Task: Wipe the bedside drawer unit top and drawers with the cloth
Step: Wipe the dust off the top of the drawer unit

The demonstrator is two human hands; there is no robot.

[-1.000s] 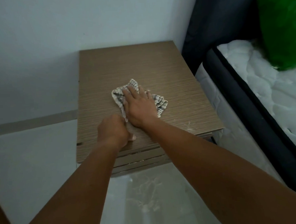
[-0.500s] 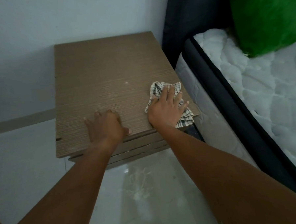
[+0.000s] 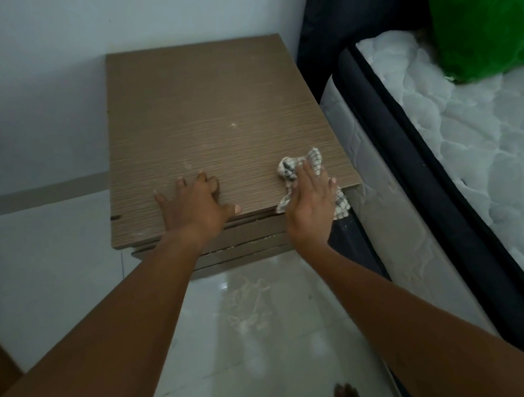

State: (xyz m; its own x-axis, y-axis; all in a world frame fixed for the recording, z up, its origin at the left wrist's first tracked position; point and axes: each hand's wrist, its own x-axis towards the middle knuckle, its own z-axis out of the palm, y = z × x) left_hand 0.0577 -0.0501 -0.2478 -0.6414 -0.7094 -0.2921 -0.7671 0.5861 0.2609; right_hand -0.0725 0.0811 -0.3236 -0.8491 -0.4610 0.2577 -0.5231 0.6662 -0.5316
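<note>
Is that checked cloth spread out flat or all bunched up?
Bunched up. The cloth is crumpled under the right hand at the drawer unit top's front right corner, partly hanging over the edge.

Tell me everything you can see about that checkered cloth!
The cloth is white with thin dark check lines, soft and crumpled into a bunch. It lies at the front right corner of the drawer unit top, one end drooping over the edge. The right hand presses flat on it, covering its middle.

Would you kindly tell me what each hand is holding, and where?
The right hand presses the cloth's middle flat; the left hand holds nothing.
</note>
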